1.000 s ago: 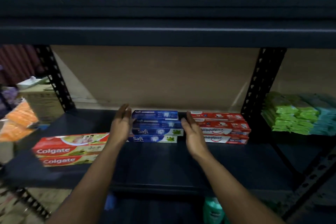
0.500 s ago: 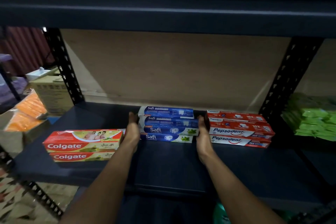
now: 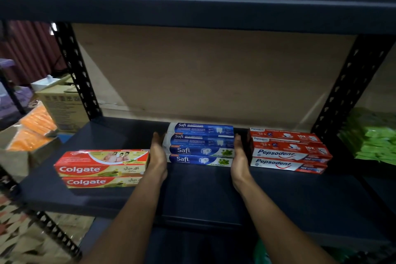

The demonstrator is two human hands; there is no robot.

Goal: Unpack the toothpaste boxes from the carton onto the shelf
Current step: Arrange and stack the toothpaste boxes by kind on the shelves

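Here, left hand [image 3: 157,156] and right hand [image 3: 240,159] press flat against the Safi stack [image 3: 200,150]; two Colgate boxes [image 3: 100,168] beside.

Single head view, wide-angle, close to shelf [image 3: 203,191]. Faces forward, slightly down into bay. Upper shelf [image 3: 192,2] spans 12 o'clock. Left hand [image 3: 157,156], right hand [image 3: 240,161] enter from 6 o'clock.

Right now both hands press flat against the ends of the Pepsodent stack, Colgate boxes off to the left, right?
Not quite. In the head view the left hand and right hand press flat against the ends of the blue Safi stack; the Pepsodent stack sits to its right. The Colgate boxes are to the left.
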